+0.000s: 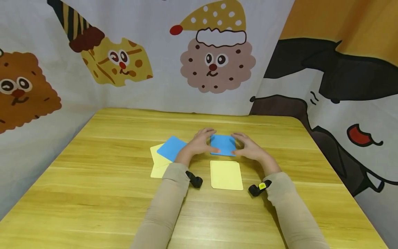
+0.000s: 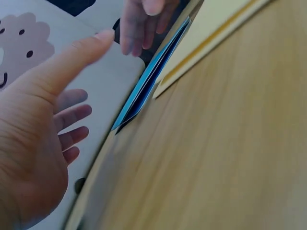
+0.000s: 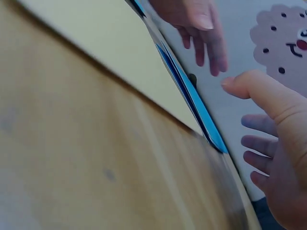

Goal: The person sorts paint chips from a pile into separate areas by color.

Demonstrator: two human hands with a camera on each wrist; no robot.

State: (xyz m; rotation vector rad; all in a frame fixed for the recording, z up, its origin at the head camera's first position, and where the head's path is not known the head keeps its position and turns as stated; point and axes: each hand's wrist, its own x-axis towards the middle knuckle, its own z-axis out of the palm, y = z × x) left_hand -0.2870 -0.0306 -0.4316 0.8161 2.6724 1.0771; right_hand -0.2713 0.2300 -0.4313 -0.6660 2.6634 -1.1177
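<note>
Your wooden counter [image 1: 102,193] spreads beneath cartoon-printed curtains, carrying a loose pile of yellow and blue sheets [image 1: 166,152] at left, a single yellow sheet [image 1: 226,175] nearer you, and the folded blue sheet [image 1: 223,144] lying just beyond it, between your hands. You bring both forearms in from the near edge, sleeves low over the wood, palms turned inward toward each other. Your left hand [image 1: 199,144] rests at the folded sheet's left edge, fingers [image 2: 72,117] straight and spread, thumb reaching forward; the wrist view shows them gripping nothing. Your right hand [image 1: 250,147] mirrors it at the right edge, fingers [image 3: 261,143] relaxed and apart, likewise closed on nothing. The fold looks loose, its layers gaping slightly at one side, so to set the crease well you likely need to square the edges first, then press flat along the folded line with even pressure from both hands
</note>
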